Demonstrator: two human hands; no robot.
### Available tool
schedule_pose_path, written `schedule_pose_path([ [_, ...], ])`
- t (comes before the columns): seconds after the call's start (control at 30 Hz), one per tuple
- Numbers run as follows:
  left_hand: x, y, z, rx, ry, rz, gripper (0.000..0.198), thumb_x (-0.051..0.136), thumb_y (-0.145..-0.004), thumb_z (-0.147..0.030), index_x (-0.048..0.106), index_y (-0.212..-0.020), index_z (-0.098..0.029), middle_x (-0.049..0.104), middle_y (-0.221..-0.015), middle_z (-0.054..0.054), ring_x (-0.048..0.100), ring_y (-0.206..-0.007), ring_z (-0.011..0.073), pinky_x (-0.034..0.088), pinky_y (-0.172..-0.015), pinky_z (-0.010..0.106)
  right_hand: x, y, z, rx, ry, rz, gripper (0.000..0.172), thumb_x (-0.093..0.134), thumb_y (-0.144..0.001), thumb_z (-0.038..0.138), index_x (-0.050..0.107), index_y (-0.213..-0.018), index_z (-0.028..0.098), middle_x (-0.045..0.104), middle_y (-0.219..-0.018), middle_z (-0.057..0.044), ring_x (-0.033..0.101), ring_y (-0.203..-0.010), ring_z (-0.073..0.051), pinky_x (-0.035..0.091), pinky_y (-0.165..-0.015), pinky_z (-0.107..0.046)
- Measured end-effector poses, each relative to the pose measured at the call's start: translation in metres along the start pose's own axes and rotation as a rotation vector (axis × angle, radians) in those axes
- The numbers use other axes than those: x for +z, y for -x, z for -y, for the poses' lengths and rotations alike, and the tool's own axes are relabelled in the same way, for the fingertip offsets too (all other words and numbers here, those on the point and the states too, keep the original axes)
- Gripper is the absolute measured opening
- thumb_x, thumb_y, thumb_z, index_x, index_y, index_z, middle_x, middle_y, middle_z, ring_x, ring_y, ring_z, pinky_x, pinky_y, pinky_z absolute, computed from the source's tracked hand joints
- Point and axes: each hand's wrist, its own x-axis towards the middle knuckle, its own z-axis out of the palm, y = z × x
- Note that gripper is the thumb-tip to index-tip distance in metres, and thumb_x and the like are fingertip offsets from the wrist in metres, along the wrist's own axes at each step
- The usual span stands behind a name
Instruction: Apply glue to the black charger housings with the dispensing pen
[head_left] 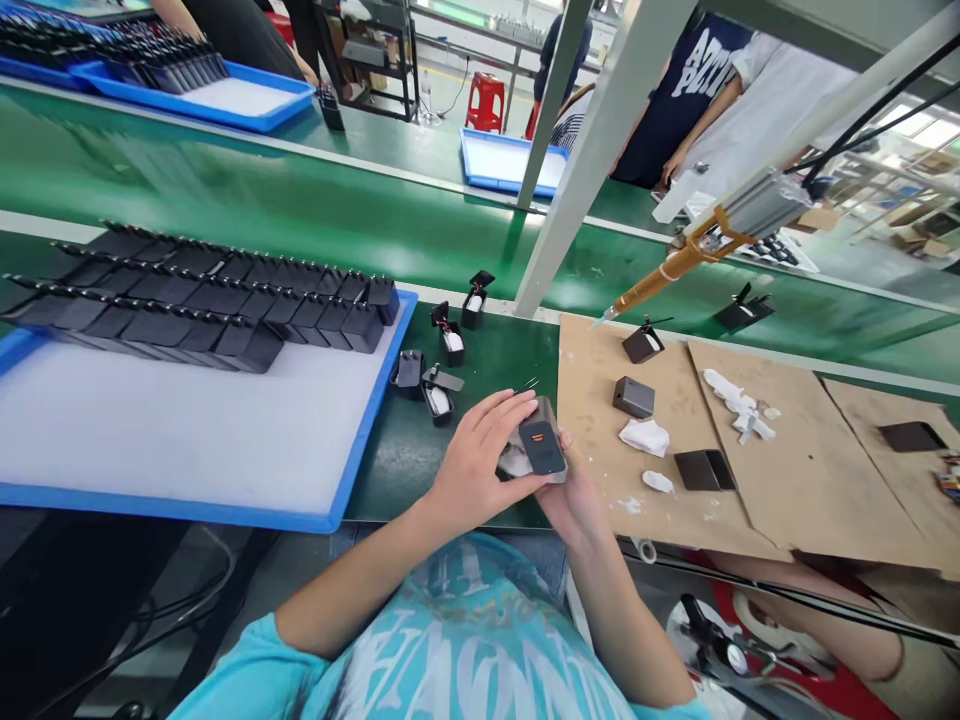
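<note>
Both hands hold one dark charger-like block (543,447) in front of my chest; its end face with an orange slot faces up toward me. My left hand (480,460) wraps its left side, fingers over the top and thumb along the lower edge. My right hand (577,490) supports it from the right and below. Something whitish, too hidden to identify, shows between the left palm and the block. Just left of the hands, an open black case (438,400) with white material inside stands on the green table (397,480), beside several similar black pieces.
A blue-rimmed tray (341,480) with rows of black cases lies left. Brown cardboard (690,520) on the right bears black housings (705,470) and white cloths (643,437). An orange-and-metal dispenser (652,285) hangs above it. A grey post (555,240) rises ahead; people stand beyond the green conveyor.
</note>
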Motion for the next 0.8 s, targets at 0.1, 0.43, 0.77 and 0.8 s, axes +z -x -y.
schedule_pose_path([
  [0.1, -0.002, 0.0, -0.003, -0.004, 0.039, -0.01, 0.072, 0.076, -0.077, -0.041, 0.043, -0.138, -0.022, 0.059, -0.132, 0.012, 0.051, -0.127, 0.0304, 0.045, -0.106, 0.049, 0.001, 0.004, -0.003, 0.073, -0.057, -0.021, 0.04, 0.075, -0.07, 0.054, 0.071, -0.095, 0.023, 0.074, -0.092, -0.001, 0.067, -0.085, -0.018, 0.055, -0.078, -0.03],
  [0.43, -0.004, 0.004, -0.01, -0.142, 0.165, -0.015, 0.081, 0.08, -0.072, -0.032, 0.037, -0.141, -0.026, 0.061, -0.131, 0.01, 0.059, -0.118, 0.027, 0.049, -0.1, 0.044, 0.006, 0.011, -0.007, 0.134, -0.093, 0.042, 0.042, 0.074, -0.07, 0.058, 0.072, -0.098, 0.026, 0.075, -0.099, 0.001, 0.068, -0.089, -0.018, 0.054, -0.077, -0.028],
  [0.77, 0.004, 0.007, 0.001, -0.043, 0.231, -0.157, 0.088, 0.079, -0.075, -0.027, 0.029, -0.147, -0.024, 0.063, -0.125, 0.012, 0.064, -0.113, 0.0228, 0.055, -0.096, 0.038, -0.015, 0.003, -0.011, -0.229, 0.306, -0.017, 0.033, 0.061, -0.084, 0.053, 0.069, -0.087, 0.022, 0.07, -0.084, -0.003, 0.064, -0.074, -0.018, 0.05, -0.066, -0.029],
  [0.8, 0.004, 0.007, 0.003, -0.038, 0.241, -0.174, 0.09, 0.08, -0.075, -0.027, 0.028, -0.147, -0.024, 0.064, -0.125, 0.012, 0.064, -0.112, 0.0228, 0.056, -0.094, 0.038, -0.02, 0.003, -0.01, -0.286, 0.324, -0.047, 0.029, 0.063, -0.084, 0.05, 0.068, -0.082, 0.022, 0.068, -0.079, -0.001, 0.062, -0.07, -0.016, 0.048, -0.063, -0.027],
])
